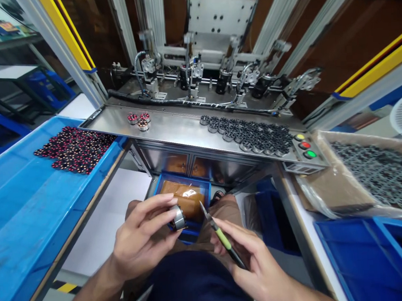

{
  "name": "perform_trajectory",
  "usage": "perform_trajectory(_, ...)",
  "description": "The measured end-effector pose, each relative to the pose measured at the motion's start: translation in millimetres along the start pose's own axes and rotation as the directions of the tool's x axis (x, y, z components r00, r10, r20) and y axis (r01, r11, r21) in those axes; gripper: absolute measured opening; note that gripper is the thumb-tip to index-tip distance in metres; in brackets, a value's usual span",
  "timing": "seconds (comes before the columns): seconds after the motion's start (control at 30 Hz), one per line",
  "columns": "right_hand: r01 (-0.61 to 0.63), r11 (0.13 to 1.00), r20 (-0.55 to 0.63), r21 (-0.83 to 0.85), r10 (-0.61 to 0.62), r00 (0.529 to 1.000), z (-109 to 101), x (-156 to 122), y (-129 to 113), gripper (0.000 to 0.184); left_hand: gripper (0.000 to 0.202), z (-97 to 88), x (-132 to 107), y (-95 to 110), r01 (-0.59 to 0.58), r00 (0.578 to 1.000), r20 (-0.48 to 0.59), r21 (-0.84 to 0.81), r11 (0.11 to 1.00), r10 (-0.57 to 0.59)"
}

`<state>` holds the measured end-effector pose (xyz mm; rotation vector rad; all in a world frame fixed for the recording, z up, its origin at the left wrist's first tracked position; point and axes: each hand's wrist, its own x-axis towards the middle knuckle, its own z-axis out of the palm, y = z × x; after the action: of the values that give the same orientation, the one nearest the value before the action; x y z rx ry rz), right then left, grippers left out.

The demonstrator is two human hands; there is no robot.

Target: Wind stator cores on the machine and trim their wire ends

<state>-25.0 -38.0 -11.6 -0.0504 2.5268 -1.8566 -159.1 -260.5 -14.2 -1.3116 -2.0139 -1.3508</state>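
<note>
My left hand (143, 232) pinches a round metal motor stator (179, 217) between thumb and fingers, above my lap. The stator is turned on its side, so its silver rim shows. In my right hand (250, 258) is a craft knife (223, 239) with a green and black handle. Its pointed blade slants up and left toward the stator, with a gap between the two. On the steel ledge ahead sit three wound stators with red and copper tones (143, 124). Farther right on the ledge is a cluster of dark, unwound stators (250, 134).
A blue tray (18, 196) at left holds many red-and-black parts. A box (341, 192) of grey parts and a blue bin (358, 254) stand at right. Behind the ledge is a machine (224, 77); buttons (306, 145) sit at the ledge's right end.
</note>
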Motion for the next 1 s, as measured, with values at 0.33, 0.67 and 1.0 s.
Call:
perform_trajectory(0.33, -0.123, 0.914, 0.202, 0.387, 0.046, 0.978, -2.8, -14.7, -25.2, 0.076, 0.041, -4.1, 7.7, 7.9, -0.09, 0.992, 0.101, 0.114, 0.989, 0.079)
perform_trajectory(0.67, -0.096, 0.867, 0.259, 0.489, -0.039, 0.965, 0.3, -15.3, -22.2, 0.075, 0.078, -2.8, -7.1, 3.4, -0.008, 1.0, -0.01, -0.068, 0.998, 0.008)
perform_trajectory(1.0, -0.13, 0.88, 0.279, 0.456, -0.003, 0.96, 0.6, -10.0, -21.8, 0.066, 0.081, -1.9, -6.0, 3.5, -0.021, 1.0, -0.009, -0.117, 0.993, 0.021)
